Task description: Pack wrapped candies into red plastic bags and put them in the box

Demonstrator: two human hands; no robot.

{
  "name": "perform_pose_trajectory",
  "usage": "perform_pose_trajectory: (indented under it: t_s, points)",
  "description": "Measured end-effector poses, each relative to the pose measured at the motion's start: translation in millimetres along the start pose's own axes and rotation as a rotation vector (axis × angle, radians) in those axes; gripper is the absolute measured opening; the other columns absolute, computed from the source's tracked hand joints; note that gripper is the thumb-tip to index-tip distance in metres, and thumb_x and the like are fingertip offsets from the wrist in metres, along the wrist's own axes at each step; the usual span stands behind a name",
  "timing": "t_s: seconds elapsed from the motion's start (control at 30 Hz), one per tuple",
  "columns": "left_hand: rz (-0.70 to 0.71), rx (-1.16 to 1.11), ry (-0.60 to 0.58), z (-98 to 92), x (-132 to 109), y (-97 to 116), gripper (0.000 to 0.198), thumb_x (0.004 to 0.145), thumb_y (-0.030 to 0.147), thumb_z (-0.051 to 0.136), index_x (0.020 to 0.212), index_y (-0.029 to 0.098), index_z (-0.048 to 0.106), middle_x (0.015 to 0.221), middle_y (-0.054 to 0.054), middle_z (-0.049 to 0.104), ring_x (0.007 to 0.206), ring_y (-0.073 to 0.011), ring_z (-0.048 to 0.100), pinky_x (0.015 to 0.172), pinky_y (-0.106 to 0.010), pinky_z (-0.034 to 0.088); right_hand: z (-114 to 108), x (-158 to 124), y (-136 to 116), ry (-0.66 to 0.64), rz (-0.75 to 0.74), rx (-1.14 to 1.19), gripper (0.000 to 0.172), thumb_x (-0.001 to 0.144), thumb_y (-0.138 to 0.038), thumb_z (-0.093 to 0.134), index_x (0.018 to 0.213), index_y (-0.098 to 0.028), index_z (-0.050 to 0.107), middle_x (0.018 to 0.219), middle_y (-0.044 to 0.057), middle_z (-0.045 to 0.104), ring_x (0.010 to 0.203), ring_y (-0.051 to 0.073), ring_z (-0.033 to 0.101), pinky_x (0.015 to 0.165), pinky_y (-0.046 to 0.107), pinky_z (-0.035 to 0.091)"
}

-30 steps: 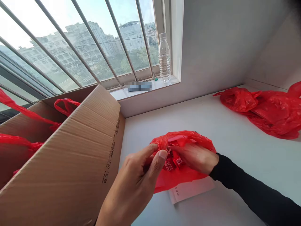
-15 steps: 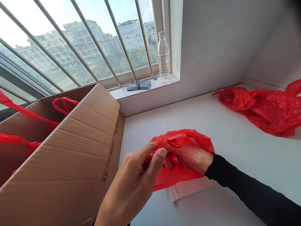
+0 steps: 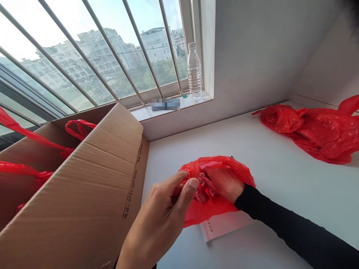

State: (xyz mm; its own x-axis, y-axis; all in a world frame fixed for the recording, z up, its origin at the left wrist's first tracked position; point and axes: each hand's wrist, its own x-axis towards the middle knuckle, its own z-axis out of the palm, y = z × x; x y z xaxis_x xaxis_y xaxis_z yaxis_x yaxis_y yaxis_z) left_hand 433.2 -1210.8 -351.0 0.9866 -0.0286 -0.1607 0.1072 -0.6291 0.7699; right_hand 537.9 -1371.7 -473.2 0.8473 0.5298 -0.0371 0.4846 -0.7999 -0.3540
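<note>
A thin red plastic bag (image 3: 238,168) lies with its mouth spread on the white table. My left hand (image 3: 165,209) pinches the gathered edge of the bag between thumb and fingers. Inside the bag is my right hand (image 3: 224,183), reaching in from the right; its fingertips are hidden among the contents. Small red packets (image 3: 201,197) with white printing show in the bag beside that hand. Whether the right hand grips any of them cannot be seen. Under the bag's near side sits a flat white printed item (image 3: 221,229), partly covered.
On the left stands an open cardboard box (image 3: 109,179) holding red bags with knotted handles (image 3: 80,129). More crumpled red bags (image 3: 316,130) lie at the far right against the wall. A clear water bottle (image 3: 194,74) stands on the windowsill, by a blurred flat object (image 3: 165,104).
My right hand has moved slightly left and deeper into the bag, and a packet's white printing shows more near my left thumb. My left hand keeps its hold.
</note>
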Motion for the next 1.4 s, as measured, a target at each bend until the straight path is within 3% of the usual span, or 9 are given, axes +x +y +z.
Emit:
perform_pose_trajectory:
  t_s: [0.1,0.17,0.27,0.4,0.57,0.73,0.9,1.27,1.4]
  points:
    - [0.003,-0.001,-0.006,0.9,0,-1,0.051,0.102,0.062,0.044,0.07,0.022,0.037,0.06,0.006,0.033,0.053,-0.0111,0.029,0.049,-0.029,0.02,15,5,-2,0.006,0.017,0.005,0.019,0.099,-0.032,0.057,0.106,-0.015,0.063,0.099,0.014,0.073,0.089,0.029,0.069,0.069,0.034,0.041]
    - [0.005,-0.002,-0.002,1.1,0,-3,0.05,0.101,0.061,0.045,0.07,0.022,0.038,0.06,0.006,0.033,0.053,-0.0111,0.029,0.049,-0.029,0.02,20,6,-2,0.007,0.013,0.03,0.018,0.096,-0.03,0.059,0.106,-0.015,0.06,0.098,0.012,0.073,0.087,0.026,0.069,0.068,0.032,0.04]
    - [0.008,-0.002,0.006,0.9,-1,-4,0.051,0.102,0.061,0.043,0.07,0.022,0.039,0.06,0.006,0.032,0.054,-0.0112,0.029,0.049,-0.028,0.021,19,6,0,0.012,0.007,0.066,0.012,0.096,-0.027,0.057,0.104,-0.018,0.057,0.091,0.006,0.073,0.079,0.021,0.068,0.062,0.03,0.038]
    - [0.012,-0.011,0.003,0.3,-1,-3,0.051,0.102,0.061,0.045,0.071,0.022,0.038,0.059,0.007,0.031,0.053,-0.0108,0.027,0.049,-0.029,0.02,12,4,0,0.029,0.045,0.057,0.01,0.096,-0.027,0.054,0.097,-0.018,0.057,0.085,0.008,0.072,0.072,0.023,0.066,0.056,0.032,0.031]
    - [-0.002,-0.036,0.0,-0.9,-1,3,0.05,0.102,0.061,0.043,0.071,0.022,0.04,0.06,0.006,0.033,0.054,-0.011,0.028,0.05,-0.028,0.022,11,1,0,0.012,-0.048,0.097,0.023,0.098,-0.04,0.057,0.085,-0.021,0.056,0.087,0.004,0.071,0.078,0.021,0.065,0.065,0.03,0.037]
    - [0.01,-0.032,-0.004,-1.5,-2,1,0.049,0.101,0.058,0.048,0.07,0.022,0.038,0.06,0.007,0.034,0.053,-0.0108,0.03,0.049,-0.028,0.022,16,3,5,-0.002,-0.098,0.139,0.02,0.103,-0.035,0.047,0.106,-0.018,0.058,0.09,0.006,0.072,0.077,0.021,0.066,0.068,0.031,0.041]
    - [-0.013,-0.02,0.014,-0.7,-4,-5,0.053,0.101,0.065,0.042,0.07,0.022,0.039,0.06,0.006,0.035,0.054,-0.0114,0.03,0.05,-0.029,0.022,18,0,5,0.022,-0.185,0.151,0.02,0.098,-0.023,0.051,0.116,-0.024,0.062,0.11,0.006,0.071,0.099,0.023,0.065,0.08,0.032,0.044]
    - [-0.018,-0.025,0.02,-0.7,-3,-4,0.053,0.1,0.066,0.043,0.071,0.022,0.039,0.061,0.006,0.032,0.054,-0.0111,0.028,0.048,-0.028,0.021,17,0,27,0.069,-0.145,0.096,0.024,0.094,-0.018,0.054,0.117,-0.017,0.061,0.112,0.011,0.07,0.103,0.027,0.064,0.088,0.038,0.046]
    - [0.02,-0.03,0.004,-0.8,-3,-2,0.052,0.102,0.062,0.042,0.07,0.022,0.038,0.058,0.006,0.033,0.051,-0.0103,0.028,0.047,-0.028,0.021,21,3,32,0.062,-0.066,0.074,0.019,0.092,-0.026,0.06,0.107,-0.015,0.061,0.102,0.012,0.07,0.093,0.028,0.064,0.08,0.038,0.047]
